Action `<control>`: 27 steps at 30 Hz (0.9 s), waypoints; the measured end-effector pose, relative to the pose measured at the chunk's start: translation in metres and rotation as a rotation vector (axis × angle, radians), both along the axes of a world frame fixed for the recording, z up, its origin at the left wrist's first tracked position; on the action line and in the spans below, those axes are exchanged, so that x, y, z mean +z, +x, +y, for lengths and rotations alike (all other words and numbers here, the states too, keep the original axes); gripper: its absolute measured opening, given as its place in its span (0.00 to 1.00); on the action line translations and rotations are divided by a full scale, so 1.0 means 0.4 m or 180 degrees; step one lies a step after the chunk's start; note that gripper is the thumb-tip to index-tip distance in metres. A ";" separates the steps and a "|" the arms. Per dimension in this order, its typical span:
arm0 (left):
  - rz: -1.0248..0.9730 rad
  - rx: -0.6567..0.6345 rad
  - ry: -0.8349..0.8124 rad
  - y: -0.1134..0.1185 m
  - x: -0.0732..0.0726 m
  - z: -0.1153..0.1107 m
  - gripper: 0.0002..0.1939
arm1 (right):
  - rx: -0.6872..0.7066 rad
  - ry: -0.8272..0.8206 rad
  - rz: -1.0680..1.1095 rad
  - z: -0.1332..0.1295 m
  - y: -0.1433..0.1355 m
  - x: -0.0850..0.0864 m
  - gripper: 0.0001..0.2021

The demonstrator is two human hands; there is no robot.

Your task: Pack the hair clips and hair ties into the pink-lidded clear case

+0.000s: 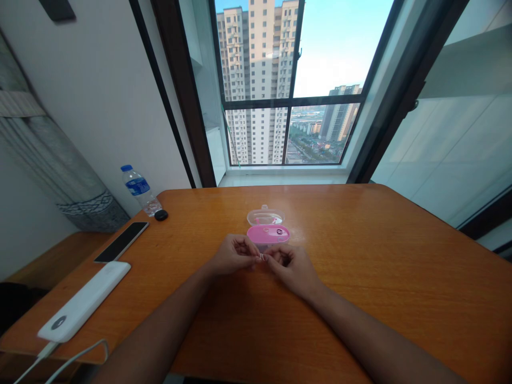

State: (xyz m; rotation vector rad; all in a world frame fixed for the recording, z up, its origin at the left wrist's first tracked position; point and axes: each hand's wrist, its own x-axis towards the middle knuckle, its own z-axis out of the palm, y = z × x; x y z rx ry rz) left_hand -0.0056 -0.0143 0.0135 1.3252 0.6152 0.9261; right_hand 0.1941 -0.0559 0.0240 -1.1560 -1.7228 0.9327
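Observation:
Both hands meet over the middle of the table, just in front of a small pink case. My left hand (237, 254) and my right hand (294, 266) pinch a tiny whitish item (263, 257) between their fingertips; it is too small to name. The pink case (268, 233) lies open, with a small dark ring-like thing (279, 232) on its pink surface. Its clear lid (265, 217) is folded back toward the window. My fingers partly hide the near side of the case.
On the wooden table (380, 240), a white power bank (86, 301) with cables and a dark phone (122, 242) lie at the left. Behind them stand a water bottle (140, 189) and a small black round object (161, 215). A window is beyond the far edge.

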 end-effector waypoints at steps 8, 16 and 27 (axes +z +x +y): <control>0.0018 0.0222 0.0017 0.010 -0.005 0.003 0.16 | -0.0029 0.0321 -0.0340 -0.006 0.007 -0.003 0.11; -0.0047 0.0394 -0.0031 0.010 -0.002 0.010 0.18 | 0.0070 0.0483 -0.0510 -0.010 0.007 -0.008 0.15; -0.0060 0.0222 -0.0032 0.009 0.013 0.003 0.17 | 0.0058 0.0478 -0.0460 -0.001 0.014 0.000 0.14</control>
